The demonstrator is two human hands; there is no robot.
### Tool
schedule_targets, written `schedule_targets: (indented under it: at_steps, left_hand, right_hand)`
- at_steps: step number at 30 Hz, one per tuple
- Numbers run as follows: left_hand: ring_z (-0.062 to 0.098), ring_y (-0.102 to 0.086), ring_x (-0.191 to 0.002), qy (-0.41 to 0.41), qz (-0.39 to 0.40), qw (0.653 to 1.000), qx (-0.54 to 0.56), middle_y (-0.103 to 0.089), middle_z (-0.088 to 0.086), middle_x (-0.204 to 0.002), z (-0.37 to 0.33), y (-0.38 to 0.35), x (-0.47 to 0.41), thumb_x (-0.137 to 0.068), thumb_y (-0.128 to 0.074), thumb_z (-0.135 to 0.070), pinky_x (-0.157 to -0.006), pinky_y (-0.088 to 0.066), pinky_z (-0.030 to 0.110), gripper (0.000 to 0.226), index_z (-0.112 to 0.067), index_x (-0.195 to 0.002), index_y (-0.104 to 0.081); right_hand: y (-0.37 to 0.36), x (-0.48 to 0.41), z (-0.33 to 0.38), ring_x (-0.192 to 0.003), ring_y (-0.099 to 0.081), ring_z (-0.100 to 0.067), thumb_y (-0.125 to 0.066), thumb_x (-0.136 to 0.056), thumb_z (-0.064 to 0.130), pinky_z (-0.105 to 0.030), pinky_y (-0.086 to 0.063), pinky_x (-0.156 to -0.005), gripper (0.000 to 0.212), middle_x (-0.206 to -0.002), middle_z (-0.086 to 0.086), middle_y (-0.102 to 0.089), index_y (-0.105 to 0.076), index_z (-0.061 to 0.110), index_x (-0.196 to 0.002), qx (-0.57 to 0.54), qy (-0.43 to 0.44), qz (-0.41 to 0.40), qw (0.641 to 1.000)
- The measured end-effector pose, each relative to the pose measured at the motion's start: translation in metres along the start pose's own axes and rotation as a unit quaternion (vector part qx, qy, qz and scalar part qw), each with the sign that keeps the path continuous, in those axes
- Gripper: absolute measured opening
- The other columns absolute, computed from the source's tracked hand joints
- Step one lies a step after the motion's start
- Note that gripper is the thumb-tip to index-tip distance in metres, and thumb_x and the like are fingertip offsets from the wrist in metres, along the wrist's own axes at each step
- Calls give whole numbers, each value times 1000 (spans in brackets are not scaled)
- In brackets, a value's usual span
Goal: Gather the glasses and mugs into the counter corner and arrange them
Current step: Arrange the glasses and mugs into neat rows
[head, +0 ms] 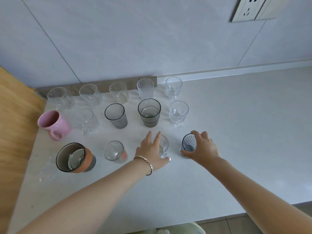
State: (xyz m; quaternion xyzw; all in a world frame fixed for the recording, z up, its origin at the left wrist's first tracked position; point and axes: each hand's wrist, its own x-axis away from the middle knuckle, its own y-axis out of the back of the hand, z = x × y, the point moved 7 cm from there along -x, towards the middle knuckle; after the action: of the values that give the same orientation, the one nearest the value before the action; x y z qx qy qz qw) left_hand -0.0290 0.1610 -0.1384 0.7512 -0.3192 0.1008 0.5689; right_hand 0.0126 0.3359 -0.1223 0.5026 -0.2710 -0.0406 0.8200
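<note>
Right grip [200,146] round ribbed glass [188,144], left [152,149] seemingly on clear glass [163,147]; open counter [244,124] rightward.

head view | looks forward-down, close over counter [219,166] corner | single view

Matt white counter [219,115], clear glasses [173,86]

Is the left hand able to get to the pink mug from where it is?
Probably yes. The left hand rests on a small clear glass; the pink mug stands further left with bare counter between, though a clear mug stands close beside it.
</note>
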Motion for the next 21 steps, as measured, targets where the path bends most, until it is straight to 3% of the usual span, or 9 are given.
schedule_targets:
  at_steps: [2,7,12,21]
  left_hand:
    - [31,-27,-139,48,-18,997,56,-4,5,-157,4,-4,-1,-79,-61,-52,-108,-35,44,92,-32,-148,-4]
    - [33,-47,-120,42,-51,995,73,-33,4,-140,7,2,-7,-76,-66,-33,-92,-47,40,72,-32,-137,-28]
    - [30,-49,-116,-14,5,999,-29,-32,1,-142,12,1,-1,-72,-69,-27,-86,-50,39,82,-32,-141,-25]
    - [32,-47,-119,-15,7,999,-30,-29,3,-145,20,3,-2,-74,-69,-25,-89,-49,39,83,-30,-143,-23]
  right_hand:
    - [-3,0,0,-116,-50,-28,-70,-74,49,-34,-46,-91,81,-129,-6,-41,-32,24,-141,-19,-5,-2,1000]
    - [-9,-2,6,-117,-54,-29,-71,-77,45,-37,-51,-89,86,-139,-6,-39,-25,21,-147,-84,0,-22,996]
    - [-11,-6,10,-116,-56,-29,-71,-78,43,-38,-53,-87,88,-140,-7,-37,-23,20,-148,-87,3,-26,996]
    - [-13,-2,14,-111,-58,-31,-70,-78,41,-38,-57,-80,85,-137,-8,-38,-24,22,-146,-60,-9,-4,998]
